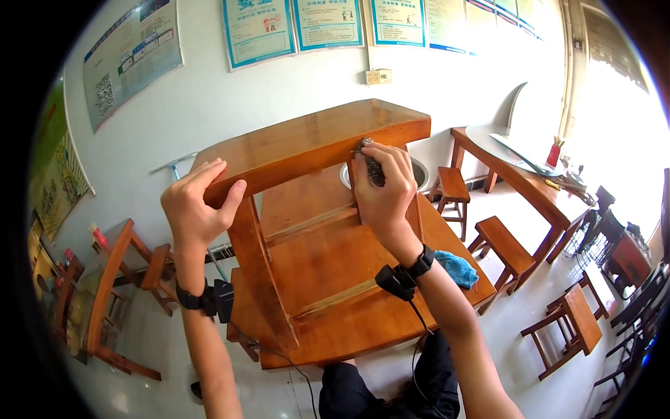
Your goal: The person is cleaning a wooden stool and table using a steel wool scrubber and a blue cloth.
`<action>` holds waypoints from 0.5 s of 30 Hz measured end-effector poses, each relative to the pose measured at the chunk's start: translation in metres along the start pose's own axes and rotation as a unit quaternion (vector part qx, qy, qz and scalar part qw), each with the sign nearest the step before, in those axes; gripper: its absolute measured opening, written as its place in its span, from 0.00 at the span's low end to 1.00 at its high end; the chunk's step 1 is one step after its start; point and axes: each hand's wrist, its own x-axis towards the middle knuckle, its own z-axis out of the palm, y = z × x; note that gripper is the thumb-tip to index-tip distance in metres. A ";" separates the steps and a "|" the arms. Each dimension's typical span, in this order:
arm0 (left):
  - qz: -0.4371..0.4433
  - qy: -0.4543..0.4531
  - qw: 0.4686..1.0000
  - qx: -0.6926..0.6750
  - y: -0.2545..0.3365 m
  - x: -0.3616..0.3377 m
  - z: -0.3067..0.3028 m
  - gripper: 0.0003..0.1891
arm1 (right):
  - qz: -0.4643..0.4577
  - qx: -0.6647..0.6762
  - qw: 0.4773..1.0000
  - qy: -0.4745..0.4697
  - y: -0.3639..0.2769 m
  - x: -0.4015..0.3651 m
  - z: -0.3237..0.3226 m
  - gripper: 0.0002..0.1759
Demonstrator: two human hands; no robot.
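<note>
A brown wooden bench (307, 140) stands upright on a wooden table (335, 346), its seat at the top. My left hand (202, 202) grips the left end of the seat, fingers over the top and thumb against the front edge. In my right hand (387, 181) is a grey steel wool scrubber (375, 171), pressed to the seat's front edge near the right legs. A black band with a small device and cable is on each wrist. A crumpled blue cloth (457, 269) lies on the table at the right.
A metal basin (420, 173) sits behind the bench, partly hidden. Wooden stools (504, 246) and another table (534, 188) with a red chopstick holder (554, 155) stand to the right. At the left is a wooden table-like frame (112, 286). Posters hang on the wall behind.
</note>
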 end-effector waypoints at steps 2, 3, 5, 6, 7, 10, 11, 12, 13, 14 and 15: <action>0.017 -0.007 1.000 -0.014 -0.004 0.003 -0.005 0.19 | -0.027 0.051 0.998 -0.020 -0.014 -0.002 0.006 0.10; 0.035 -0.017 0.999 -0.030 -0.007 0.005 -0.007 0.19 | -0.028 0.059 0.998 -0.023 -0.019 -0.003 0.008 0.10; 0.023 -0.047 0.995 -0.085 -0.019 0.007 -0.015 0.19 | -0.044 0.062 0.997 -0.024 -0.029 -0.004 0.014 0.10; 0.013 -0.080 0.987 -0.141 -0.025 0.007 -0.019 0.18 | -0.056 0.061 0.996 -0.026 -0.037 -0.003 0.017 0.10; 0.012 -0.080 0.987 -0.137 -0.030 0.006 -0.020 0.18 | -0.067 0.056 0.996 -0.026 -0.045 -0.004 0.021 0.09; 0.007 -0.065 0.959 -0.277 -0.046 -0.005 -0.006 0.15 | -0.117 0.054 0.991 -0.023 -0.074 -0.007 0.038 0.09; -0.016 -0.025 0.943 -0.330 -0.048 -0.011 0.003 0.16 | -0.117 0.056 0.991 -0.022 -0.084 -0.008 0.045 0.09; -0.041 0.015 0.923 -0.382 -0.049 -0.015 0.009 0.17 | -0.122 0.079 0.989 -0.031 -0.094 -0.010 0.052 0.09; -0.054 0.040 0.923 -0.380 -0.045 -0.017 0.011 0.24 | -0.128 0.102 0.986 -0.040 -0.105 -0.014 0.059 0.09; -0.056 0.041 0.923 -0.379 -0.045 -0.019 0.012 0.24 | -0.129 0.128 0.982 -0.043 -0.119 -0.020 0.067 0.11; -0.068 0.050 0.913 -0.399 -0.045 -0.020 0.014 0.26 | -0.141 0.148 0.977 -0.054 -0.132 -0.028 0.074 0.12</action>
